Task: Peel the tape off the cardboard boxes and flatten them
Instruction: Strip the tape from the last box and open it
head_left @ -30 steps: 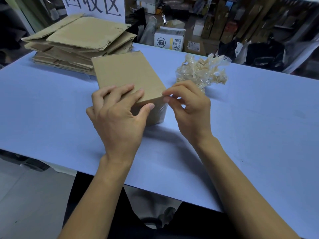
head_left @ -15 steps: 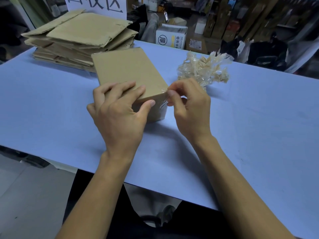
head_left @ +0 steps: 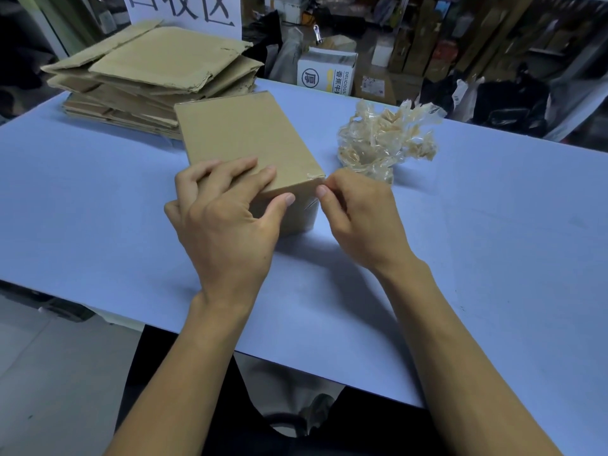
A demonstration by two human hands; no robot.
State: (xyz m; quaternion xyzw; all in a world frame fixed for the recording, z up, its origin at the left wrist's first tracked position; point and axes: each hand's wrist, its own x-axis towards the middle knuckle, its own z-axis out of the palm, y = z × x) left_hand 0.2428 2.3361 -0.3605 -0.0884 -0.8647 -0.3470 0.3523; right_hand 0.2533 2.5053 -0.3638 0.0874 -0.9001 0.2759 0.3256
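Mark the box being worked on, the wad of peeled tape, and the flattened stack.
cardboard box (head_left: 243, 136): head view, bare top face.
wad of peeled tape (head_left: 378, 139): head view, middle of the clump.
flattened stack (head_left: 164, 60): head view, top sheet.

A storeroom or warehouse packing area, used for recycling. A pale blue worktop (head_left: 493, 258) carries a stack of flattened cardboard (head_left: 148, 77) beneath a paper sign (head_left: 184, 9) in large Chinese characters. Behind it, printed cartons (head_left: 327, 72), leaning cardboard tubes (head_left: 424, 44) and dark bags (head_left: 506, 97) crowd the floor.
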